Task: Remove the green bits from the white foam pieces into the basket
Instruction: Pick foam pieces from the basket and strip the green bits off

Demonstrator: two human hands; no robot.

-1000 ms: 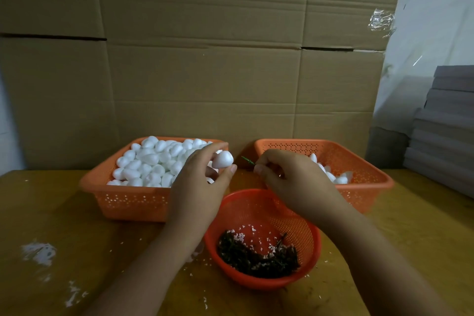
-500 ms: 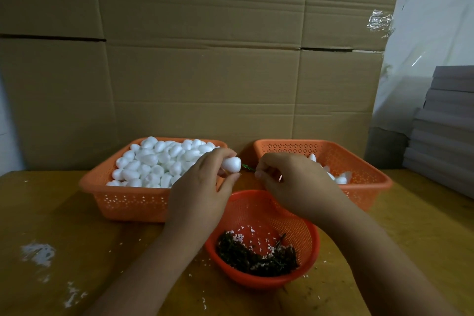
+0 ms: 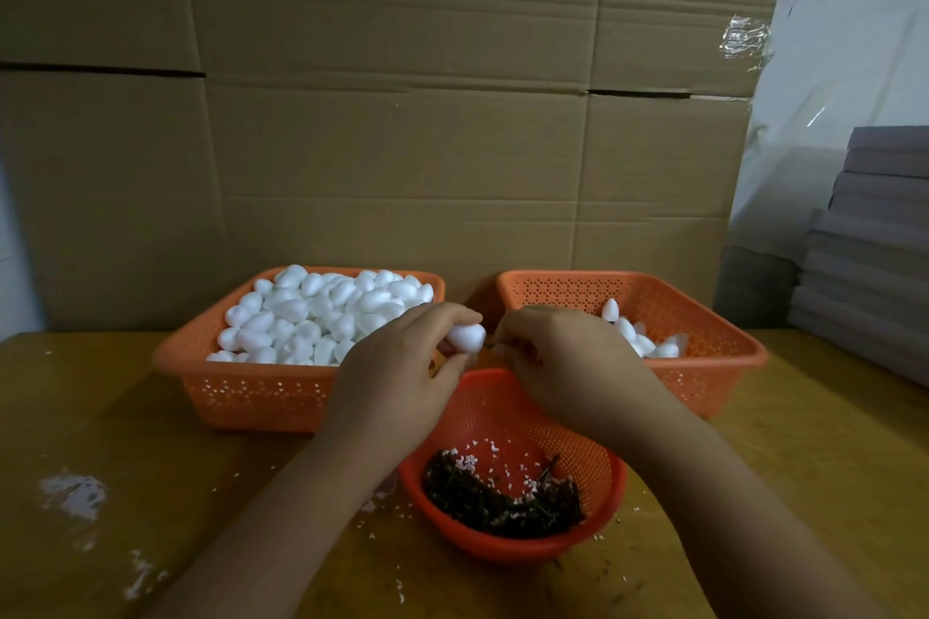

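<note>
My left hand (image 3: 402,377) pinches a white foam piece (image 3: 466,336) between thumb and fingers, above the far rim of a round orange basket (image 3: 611,493). My right hand (image 3: 568,362) has its fingertips curled at the tip of that foam piece; the green bit there is hidden between the two hands. A dark heap of green bits (image 3: 502,503) and white crumbs lies in the round basket. A rectangular orange basket (image 3: 251,392) at the left is full of white foam pieces (image 3: 321,312).
A second rectangular orange basket (image 3: 719,367) at the right holds several foam pieces (image 3: 638,337). A cardboard wall (image 3: 402,116) stands behind the baskets. Grey stacked boards (image 3: 874,256) lie at the far right. White foam crumbs (image 3: 75,493) are scattered on the wooden table.
My hands have closed together: the foam piece moved right and down until its tip met my right fingertips. The green stem visible between the hands earlier is now hidden.
</note>
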